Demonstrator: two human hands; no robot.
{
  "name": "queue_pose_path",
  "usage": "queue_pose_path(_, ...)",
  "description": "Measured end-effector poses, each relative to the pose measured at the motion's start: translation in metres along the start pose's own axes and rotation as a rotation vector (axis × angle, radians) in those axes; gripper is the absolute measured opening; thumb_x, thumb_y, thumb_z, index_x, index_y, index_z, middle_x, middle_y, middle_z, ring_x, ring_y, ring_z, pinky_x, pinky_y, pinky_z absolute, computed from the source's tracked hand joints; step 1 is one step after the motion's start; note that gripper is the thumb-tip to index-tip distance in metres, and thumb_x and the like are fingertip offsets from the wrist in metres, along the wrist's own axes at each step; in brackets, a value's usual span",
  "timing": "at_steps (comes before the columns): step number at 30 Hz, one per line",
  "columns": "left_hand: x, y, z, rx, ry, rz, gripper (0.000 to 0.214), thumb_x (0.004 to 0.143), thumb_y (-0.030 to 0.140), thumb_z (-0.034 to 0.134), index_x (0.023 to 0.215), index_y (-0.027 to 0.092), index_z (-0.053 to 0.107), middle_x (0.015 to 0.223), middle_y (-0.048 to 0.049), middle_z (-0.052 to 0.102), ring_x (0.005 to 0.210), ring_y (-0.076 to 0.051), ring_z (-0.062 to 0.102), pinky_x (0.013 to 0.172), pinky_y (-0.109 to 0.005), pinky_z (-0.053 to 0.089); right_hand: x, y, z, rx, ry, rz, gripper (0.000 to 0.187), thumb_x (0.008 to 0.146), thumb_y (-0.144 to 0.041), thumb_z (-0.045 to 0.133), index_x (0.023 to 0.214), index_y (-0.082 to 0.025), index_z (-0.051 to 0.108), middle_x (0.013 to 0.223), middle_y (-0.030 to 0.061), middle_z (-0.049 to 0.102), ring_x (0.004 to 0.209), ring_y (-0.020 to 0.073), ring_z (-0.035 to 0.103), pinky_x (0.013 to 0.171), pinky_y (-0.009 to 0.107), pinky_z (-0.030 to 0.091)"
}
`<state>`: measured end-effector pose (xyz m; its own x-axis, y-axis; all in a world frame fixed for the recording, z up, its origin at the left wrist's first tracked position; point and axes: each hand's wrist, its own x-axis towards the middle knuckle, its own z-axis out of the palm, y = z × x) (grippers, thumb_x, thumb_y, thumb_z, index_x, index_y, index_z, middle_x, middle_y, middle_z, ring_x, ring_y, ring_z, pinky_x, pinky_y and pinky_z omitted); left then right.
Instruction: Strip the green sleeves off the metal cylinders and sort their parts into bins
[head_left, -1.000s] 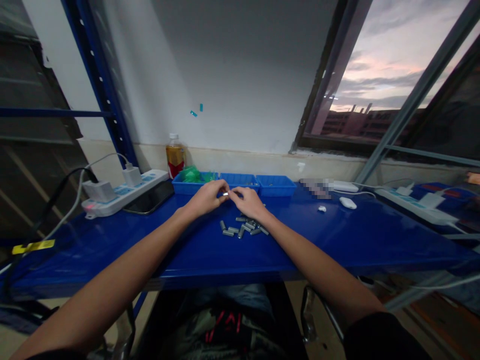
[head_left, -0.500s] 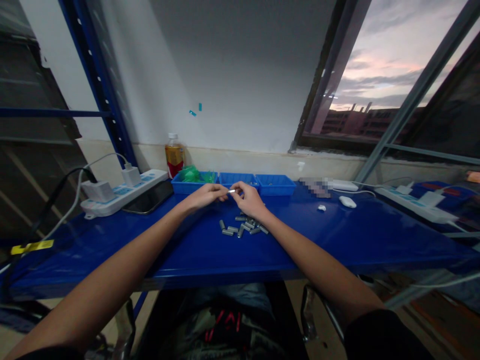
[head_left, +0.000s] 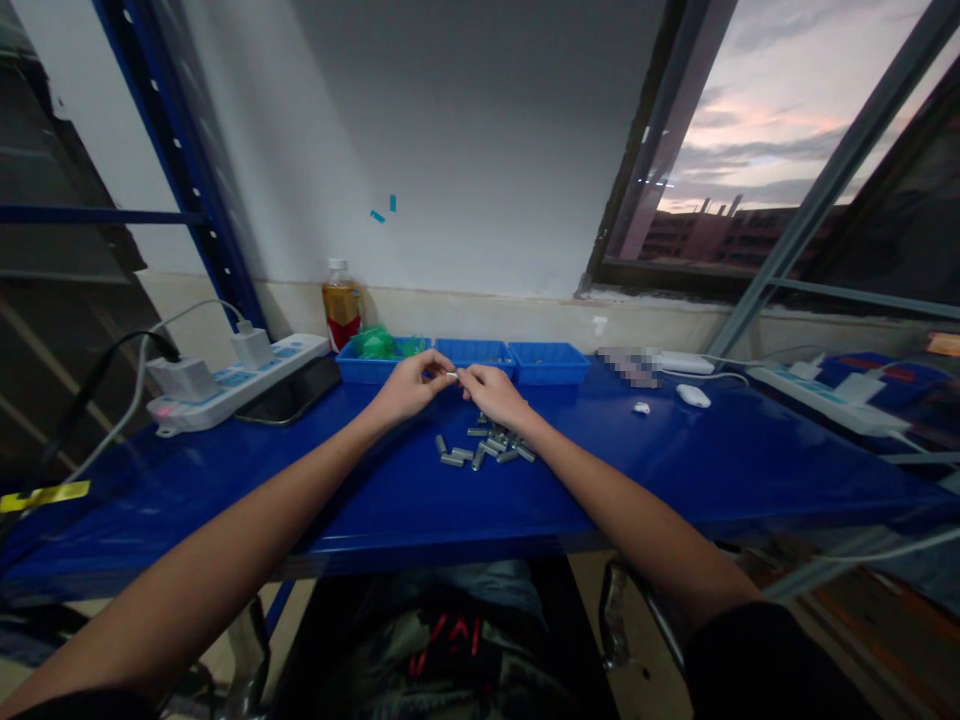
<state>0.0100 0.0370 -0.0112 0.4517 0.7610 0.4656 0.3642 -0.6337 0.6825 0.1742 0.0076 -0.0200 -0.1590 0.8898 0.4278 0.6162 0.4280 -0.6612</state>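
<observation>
My left hand (head_left: 407, 385) and my right hand (head_left: 489, 393) meet above the blue table (head_left: 375, 490), fingers pinched together on one small silver metal cylinder (head_left: 452, 376) held between them. Just below and in front of the hands lies a loose pile of several similar grey metal cylinders (head_left: 484, 447) on the table top. Behind the hands stand three blue trays (head_left: 547, 362) in a row; the left one holds green plastic bags (head_left: 377, 345).
A white power strip (head_left: 232, 382) with plugged chargers and a dark phone (head_left: 292, 392) lie at the left. A drink bottle (head_left: 340, 312) stands by the wall. White earbuds and a case (head_left: 691, 395) lie at the right, near another power strip (head_left: 821, 392). A blue rack post (head_left: 187, 170) rises left.
Both hands stayed together over the pile, working the small cylinder; the left fingers opened slightly half a second ago and have closed on it again. The view tilted slightly.
</observation>
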Motion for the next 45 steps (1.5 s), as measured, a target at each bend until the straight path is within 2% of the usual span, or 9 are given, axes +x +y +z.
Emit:
queue_pose_path(5, 0.000, -0.001, -0.016, 0.219, -0.131, 0.022, 0.037, 0.077, 0.039, 0.055, 0.107, 0.016, 0.054, 0.102, -0.0087, 0.063, 0.094, -0.021, 0.058, 0.082, -0.034, 0.045, 0.011, 0.016, -0.015, -0.164, 0.210, -0.103, 0.021, 0.083, -0.030, 0.048, 0.086, -0.015, 0.063, 0.072, 0.0016, 0.061, 0.067, 0.0133, 0.053, 0.068, 0.025, 0.040)
queue_pose_path(10, -0.007, 0.013, -0.040, 0.264, -0.722, -0.036, 0.040, 0.074, 0.043, 0.059, 0.108, 0.023, 0.060, 0.111, -0.0028, 0.063, 0.102, -0.019, 0.056, 0.090, -0.027, 0.041, 0.037, 0.055, -0.040, -0.439, 0.376, -0.028, 0.022, 0.082, -0.029, 0.051, 0.090, -0.014, 0.066, 0.087, 0.0088, 0.062, 0.087, 0.0198, 0.054, 0.083, 0.031, 0.040)
queue_pose_path(13, -0.010, 0.018, -0.041, 0.305, -0.839, 0.005, 0.034, 0.072, 0.037, 0.064, 0.104, 0.028, 0.064, 0.117, -0.0010, 0.058, 0.109, -0.019, 0.051, 0.098, -0.029, 0.035, 0.045, 0.070, -0.045, -0.519, 0.329, 0.077, 0.023, 0.082, -0.031, 0.052, 0.091, -0.015, 0.067, 0.094, 0.0107, 0.062, 0.094, 0.0219, 0.053, 0.087, 0.034, 0.040)
queue_pose_path(18, -0.008, 0.006, -0.034, 0.291, -0.768, 0.024, 0.017, 0.071, 0.037, 0.066, 0.081, 0.023, 0.068, 0.108, -0.0050, 0.058, 0.110, -0.022, 0.048, 0.101, -0.035, 0.031, 0.037, 0.069, -0.045, -0.583, 0.336, 0.172, 0.034, 0.086, -0.042, 0.047, 0.093, -0.017, 0.067, 0.099, 0.0134, 0.061, 0.099, 0.0257, 0.052, 0.087, 0.038, 0.039)
queue_pose_path(23, -0.009, 0.011, -0.037, 0.284, -0.783, -0.020, 0.036, 0.068, 0.040, 0.068, 0.102, 0.030, 0.066, 0.114, -0.0025, 0.055, 0.108, -0.022, 0.048, 0.101, -0.036, 0.031, 0.027, 0.062, -0.047, -0.528, 0.360, 0.091, 0.037, 0.087, -0.043, 0.044, 0.089, -0.015, 0.068, 0.094, 0.0127, 0.061, 0.098, 0.0238, 0.051, 0.091, 0.037, 0.037)
queue_pose_path(30, -0.010, 0.015, -0.028, 0.234, -0.795, 0.062, 0.021, 0.068, 0.037, 0.070, 0.084, 0.024, 0.070, 0.117, -0.0045, 0.055, 0.113, -0.023, 0.048, 0.098, -0.032, 0.035, 0.016, 0.051, -0.050, -0.430, 0.401, 0.040, 0.029, 0.086, -0.035, 0.046, 0.079, -0.016, 0.067, 0.085, 0.0080, 0.066, 0.088, 0.0204, 0.055, 0.085, 0.032, 0.038)
queue_pose_path(32, -0.008, 0.009, -0.029, 0.220, -0.697, 0.056, 0.023, 0.071, 0.039, 0.066, 0.086, 0.022, 0.067, 0.106, -0.0041, 0.061, 0.101, -0.021, 0.055, 0.091, -0.030, 0.040, 0.012, 0.042, -0.045, -0.397, 0.376, 0.018, 0.028, 0.086, -0.034, 0.046, 0.077, -0.016, 0.067, 0.080, 0.0060, 0.066, 0.081, 0.0186, 0.056, 0.079, 0.030, 0.039)
queue_pose_path(38, -0.001, -0.005, -0.029, 0.256, -0.109, 0.114, 0.022, 0.080, 0.036, 0.055, 0.090, 0.017, 0.055, 0.085, -0.0034, 0.063, 0.081, -0.018, 0.059, 0.078, -0.030, 0.043, 0.001, 0.008, -0.016, -0.150, 0.131, -0.064, 0.040, 0.090, -0.044, 0.037, 0.072, -0.017, 0.061, 0.066, 0.0006, 0.061, 0.064, 0.0137, 0.054, 0.063, 0.025, 0.036)
queue_pose_path(45, -0.002, -0.004, -0.016, 0.335, -0.031, 0.263, 0.015, 0.083, 0.031, 0.054, 0.092, 0.018, 0.053, 0.084, -0.0031, 0.063, 0.082, -0.019, 0.057, 0.076, -0.031, 0.042, 0.001, 0.000, -0.006, 0.122, 0.030, 0.036, 0.035, 0.086, -0.041, 0.043, 0.061, -0.018, 0.048, 0.057, -0.0029, 0.051, 0.055, 0.0105, 0.046, 0.058, 0.023, 0.033)
